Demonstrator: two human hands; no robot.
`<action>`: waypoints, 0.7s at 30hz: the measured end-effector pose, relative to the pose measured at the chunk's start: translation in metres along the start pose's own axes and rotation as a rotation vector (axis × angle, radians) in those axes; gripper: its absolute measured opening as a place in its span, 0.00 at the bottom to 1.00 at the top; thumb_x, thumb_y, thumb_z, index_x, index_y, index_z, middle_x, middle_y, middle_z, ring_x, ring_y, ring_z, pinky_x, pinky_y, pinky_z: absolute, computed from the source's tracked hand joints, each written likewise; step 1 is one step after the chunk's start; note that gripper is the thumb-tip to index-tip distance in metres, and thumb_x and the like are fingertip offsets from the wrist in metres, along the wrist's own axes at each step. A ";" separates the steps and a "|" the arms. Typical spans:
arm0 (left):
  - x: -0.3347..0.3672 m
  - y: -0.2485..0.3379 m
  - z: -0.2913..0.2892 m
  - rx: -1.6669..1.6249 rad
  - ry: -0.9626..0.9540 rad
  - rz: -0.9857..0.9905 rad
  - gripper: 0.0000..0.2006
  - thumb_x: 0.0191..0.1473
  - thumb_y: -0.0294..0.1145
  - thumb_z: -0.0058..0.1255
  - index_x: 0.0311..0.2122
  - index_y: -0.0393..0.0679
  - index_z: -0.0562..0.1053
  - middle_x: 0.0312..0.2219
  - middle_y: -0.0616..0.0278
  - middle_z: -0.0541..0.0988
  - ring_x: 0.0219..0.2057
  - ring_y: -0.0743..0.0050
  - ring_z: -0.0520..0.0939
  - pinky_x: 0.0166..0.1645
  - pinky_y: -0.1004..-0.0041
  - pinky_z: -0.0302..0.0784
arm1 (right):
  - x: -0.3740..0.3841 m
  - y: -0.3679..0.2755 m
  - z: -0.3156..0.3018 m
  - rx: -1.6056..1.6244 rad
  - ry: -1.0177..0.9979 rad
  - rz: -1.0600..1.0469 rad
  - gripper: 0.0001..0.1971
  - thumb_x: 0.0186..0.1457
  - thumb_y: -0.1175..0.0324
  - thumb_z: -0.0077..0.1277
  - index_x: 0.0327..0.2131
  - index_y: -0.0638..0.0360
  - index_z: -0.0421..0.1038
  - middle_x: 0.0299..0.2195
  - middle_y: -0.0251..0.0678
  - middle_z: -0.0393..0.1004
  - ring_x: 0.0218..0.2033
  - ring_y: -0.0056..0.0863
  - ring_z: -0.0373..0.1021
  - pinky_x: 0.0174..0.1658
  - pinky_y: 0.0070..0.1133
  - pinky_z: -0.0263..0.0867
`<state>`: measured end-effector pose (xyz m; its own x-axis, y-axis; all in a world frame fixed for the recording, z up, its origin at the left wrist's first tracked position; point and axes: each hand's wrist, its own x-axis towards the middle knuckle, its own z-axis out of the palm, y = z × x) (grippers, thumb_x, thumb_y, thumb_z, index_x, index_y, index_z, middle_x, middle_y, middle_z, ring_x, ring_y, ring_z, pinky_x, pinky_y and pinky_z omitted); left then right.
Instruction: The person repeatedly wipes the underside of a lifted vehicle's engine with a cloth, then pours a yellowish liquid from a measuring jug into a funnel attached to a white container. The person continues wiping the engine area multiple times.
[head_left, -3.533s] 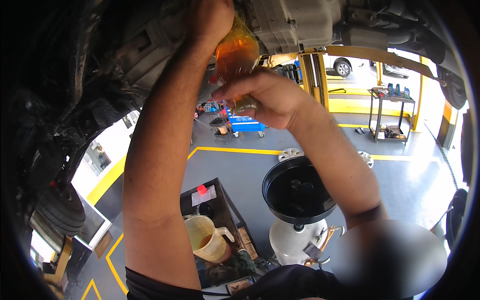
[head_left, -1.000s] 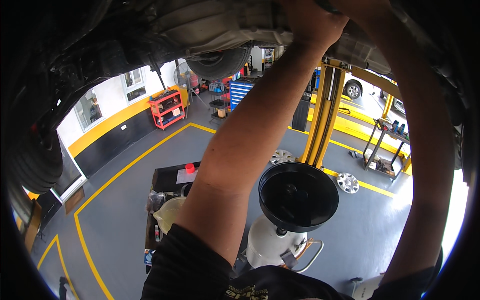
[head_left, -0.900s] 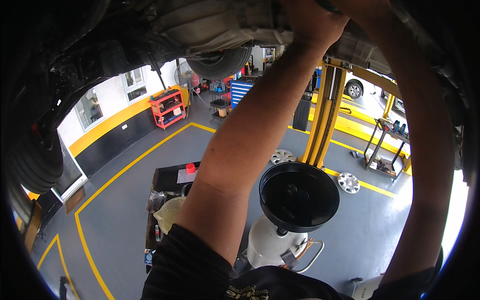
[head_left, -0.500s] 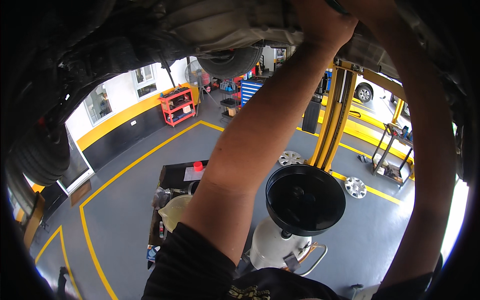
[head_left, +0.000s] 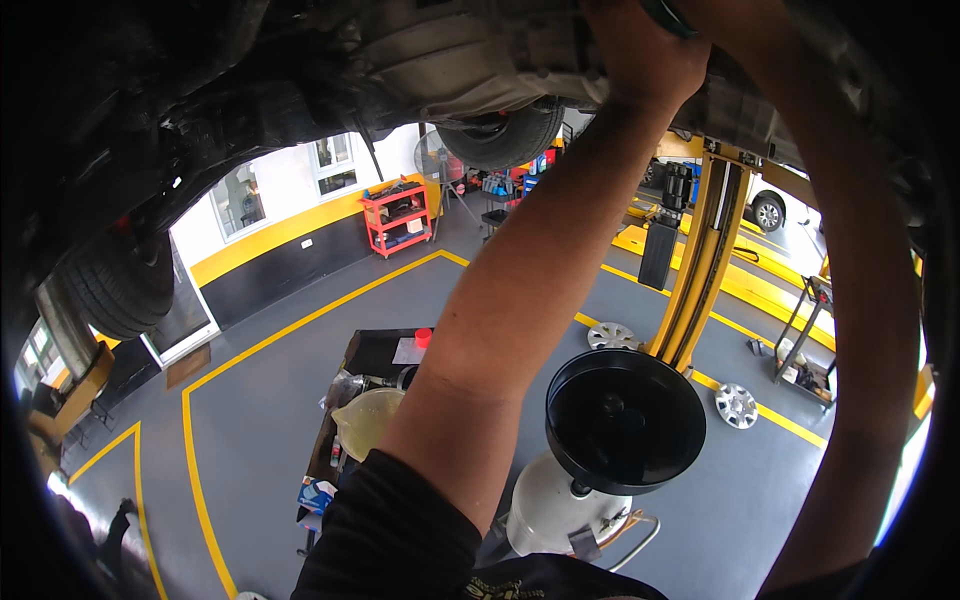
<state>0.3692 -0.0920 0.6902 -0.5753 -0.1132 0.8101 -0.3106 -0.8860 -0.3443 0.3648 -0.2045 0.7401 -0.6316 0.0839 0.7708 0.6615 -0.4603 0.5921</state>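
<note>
Both my arms reach up to the underside of a raised car (head_left: 450, 70). My left hand (head_left: 655, 55) is closed beneath it, its fingers partly cut off by the upper edge of the picture. Beside it, my right hand (head_left: 735, 25) is raised to the same spot, with its fingers hidden. A dark, rounded thing with a greenish rim (head_left: 668, 16) shows between the two hands; its kind is unclear. Below my arms stands a wide black drain pan (head_left: 625, 425) on top of a white oil drain tank (head_left: 545, 510).
A dark cart (head_left: 375, 345) with a translucent jug (head_left: 366, 420) stands left of the drain pan. A yellow lift post (head_left: 705, 260) rises on the right, near hubcaps (head_left: 736, 405) on the floor. A red tool trolley (head_left: 397, 218) is by the wall.
The view has shifted, so the drain pan, cart and lift post sit lower and farther right. Both hands stay up at the car's underside; more of the dark rounded thing shows.
</note>
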 end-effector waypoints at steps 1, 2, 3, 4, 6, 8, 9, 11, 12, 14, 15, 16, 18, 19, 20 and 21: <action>0.000 0.000 0.000 0.010 0.001 0.016 0.28 0.46 0.34 0.68 0.51 0.32 0.72 0.32 0.41 0.79 0.36 0.34 0.80 0.39 0.50 0.74 | 0.000 0.001 0.001 0.020 0.002 0.001 0.19 0.66 0.56 0.51 0.28 0.59 0.81 0.28 0.45 0.80 0.33 0.49 0.76 0.40 0.40 0.74; 0.000 -0.001 0.000 0.022 0.003 0.033 0.28 0.46 0.34 0.67 0.51 0.32 0.71 0.33 0.41 0.79 0.37 0.34 0.80 0.40 0.51 0.75 | 0.000 0.001 0.001 0.040 0.006 -0.001 0.19 0.66 0.56 0.51 0.28 0.58 0.81 0.28 0.45 0.80 0.32 0.49 0.76 0.40 0.40 0.74; 0.001 -0.002 0.000 0.035 0.007 0.050 0.28 0.46 0.34 0.67 0.51 0.32 0.71 0.34 0.40 0.79 0.38 0.33 0.80 0.40 0.51 0.75 | 0.001 0.002 0.001 0.074 -0.021 0.036 0.19 0.65 0.56 0.51 0.28 0.59 0.81 0.27 0.45 0.80 0.32 0.49 0.77 0.39 0.40 0.74; 0.002 -0.003 0.001 0.008 0.016 0.057 0.28 0.47 0.34 0.67 0.51 0.32 0.71 0.35 0.39 0.79 0.39 0.33 0.81 0.41 0.51 0.75 | 0.001 0.002 0.000 0.107 -0.047 0.070 0.19 0.65 0.56 0.51 0.27 0.59 0.81 0.27 0.45 0.80 0.32 0.49 0.77 0.39 0.39 0.75; 0.004 -0.005 0.003 -0.048 0.035 0.069 0.28 0.47 0.35 0.66 0.51 0.31 0.71 0.38 0.38 0.79 0.40 0.32 0.81 0.44 0.51 0.76 | 0.002 0.002 0.000 0.124 -0.063 0.085 0.19 0.65 0.56 0.51 0.26 0.59 0.81 0.26 0.45 0.80 0.31 0.49 0.77 0.38 0.39 0.75; 0.005 -0.006 0.005 -0.060 0.040 0.090 0.30 0.49 0.36 0.65 0.54 0.29 0.70 0.39 0.36 0.79 0.41 0.31 0.81 0.45 0.52 0.77 | 0.002 0.002 0.001 0.094 -0.044 0.046 0.20 0.65 0.56 0.51 0.26 0.59 0.81 0.25 0.46 0.80 0.30 0.49 0.77 0.38 0.38 0.76; 0.004 -0.005 0.005 -0.063 0.037 0.098 0.31 0.49 0.36 0.65 0.55 0.28 0.69 0.40 0.36 0.79 0.42 0.30 0.80 0.46 0.53 0.77 | 0.001 0.002 0.001 0.098 -0.036 0.035 0.20 0.65 0.56 0.51 0.25 0.59 0.81 0.25 0.46 0.80 0.30 0.49 0.77 0.38 0.38 0.76; 0.002 -0.003 0.005 0.000 0.042 0.085 0.34 0.50 0.37 0.64 0.59 0.28 0.66 0.41 0.35 0.79 0.43 0.30 0.80 0.47 0.53 0.77 | 0.000 0.004 0.003 0.093 -0.019 0.024 0.20 0.65 0.56 0.51 0.25 0.60 0.80 0.25 0.46 0.80 0.31 0.49 0.77 0.38 0.38 0.76; 0.000 -0.001 0.006 0.025 0.046 0.075 0.36 0.51 0.38 0.64 0.60 0.27 0.65 0.42 0.35 0.79 0.43 0.30 0.80 0.47 0.53 0.77 | -0.001 0.005 0.004 0.077 -0.013 0.027 0.20 0.65 0.56 0.51 0.25 0.60 0.80 0.25 0.46 0.80 0.31 0.49 0.77 0.38 0.38 0.76; 0.000 0.001 0.006 0.046 0.048 0.078 0.38 0.51 0.38 0.64 0.62 0.28 0.64 0.43 0.34 0.78 0.44 0.30 0.79 0.48 0.52 0.76 | -0.001 0.006 0.007 0.031 0.003 0.019 0.20 0.65 0.57 0.50 0.25 0.60 0.80 0.25 0.46 0.80 0.31 0.48 0.78 0.38 0.39 0.76; 0.001 0.002 0.005 0.056 0.051 0.079 0.39 0.51 0.38 0.64 0.63 0.28 0.63 0.43 0.34 0.78 0.44 0.30 0.79 0.48 0.51 0.75 | 0.000 0.007 0.007 0.035 -0.007 -0.026 0.20 0.66 0.57 0.50 0.25 0.59 0.80 0.25 0.46 0.80 0.31 0.48 0.77 0.38 0.39 0.75; 0.001 0.002 0.004 0.065 0.051 0.088 0.39 0.51 0.39 0.64 0.63 0.28 0.63 0.42 0.34 0.77 0.44 0.30 0.78 0.48 0.50 0.75 | 0.000 0.008 0.007 0.041 -0.019 -0.071 0.19 0.66 0.57 0.50 0.26 0.59 0.80 0.25 0.46 0.80 0.31 0.48 0.77 0.38 0.39 0.75; 0.003 0.003 0.002 0.076 0.047 0.110 0.39 0.51 0.39 0.64 0.63 0.28 0.63 0.41 0.35 0.77 0.44 0.31 0.78 0.48 0.49 0.74 | 0.003 0.010 0.008 0.054 -0.074 -0.087 0.19 0.66 0.58 0.49 0.27 0.59 0.80 0.26 0.45 0.80 0.30 0.48 0.77 0.38 0.39 0.75; 0.003 0.003 0.001 0.078 0.028 0.080 0.38 0.51 0.39 0.63 0.62 0.28 0.63 0.40 0.36 0.77 0.43 0.31 0.78 0.48 0.49 0.73 | 0.003 0.011 0.008 0.059 -0.120 -0.055 0.18 0.66 0.58 0.49 0.28 0.59 0.80 0.26 0.45 0.80 0.30 0.48 0.77 0.39 0.39 0.74; 0.003 0.003 0.000 0.078 0.010 0.050 0.38 0.50 0.40 0.63 0.62 0.28 0.64 0.39 0.36 0.77 0.43 0.31 0.77 0.47 0.48 0.73 | 0.005 0.011 0.007 0.062 -0.166 -0.024 0.18 0.67 0.59 0.48 0.29 0.59 0.80 0.27 0.45 0.80 0.30 0.49 0.77 0.39 0.39 0.74; 0.002 0.004 -0.001 0.076 -0.010 0.017 0.37 0.50 0.40 0.63 0.61 0.28 0.64 0.38 0.37 0.77 0.43 0.32 0.77 0.47 0.48 0.73 | 0.006 0.010 0.008 0.029 -0.160 -0.055 0.18 0.67 0.58 0.48 0.29 0.60 0.80 0.27 0.45 0.80 0.30 0.49 0.76 0.40 0.39 0.73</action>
<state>0.3659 -0.0947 0.6898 -0.5722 -0.1324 0.8093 -0.2421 -0.9156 -0.3209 0.3707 -0.2018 0.7522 -0.5967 0.2488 0.7629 0.6403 -0.4256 0.6395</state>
